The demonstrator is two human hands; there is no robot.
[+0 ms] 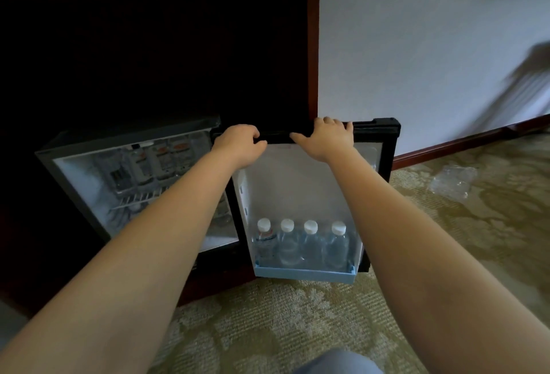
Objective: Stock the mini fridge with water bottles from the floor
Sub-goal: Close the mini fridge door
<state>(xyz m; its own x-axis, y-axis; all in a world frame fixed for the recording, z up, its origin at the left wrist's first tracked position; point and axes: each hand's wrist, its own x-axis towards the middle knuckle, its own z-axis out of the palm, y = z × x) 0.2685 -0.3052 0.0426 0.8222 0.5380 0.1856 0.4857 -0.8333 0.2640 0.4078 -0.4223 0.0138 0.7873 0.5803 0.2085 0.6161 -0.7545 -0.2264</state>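
The black mini fridge [77,162] stands inside a dark wooden cabinet, its door [384,147] swung open to the right. Several clear water bottles [309,242] with white caps stand upright in the door's bottom shelf [303,274]. My left hand [238,143] grips the door's top edge near the hinge, fingers curled over it. My right hand [327,138] grips the same edge further right, fingers over the top. Inside the fridge, more bottles [160,159] sit on a wire shelf, blurred.
The wooden cabinet [313,46] frames the fridge on the right. Crumpled clear plastic wrap [452,183] lies on the patterned carpet [282,323] at right. A white wall [416,31] with a wooden baseboard [452,146] runs behind. My knee [336,363] shows at the bottom.
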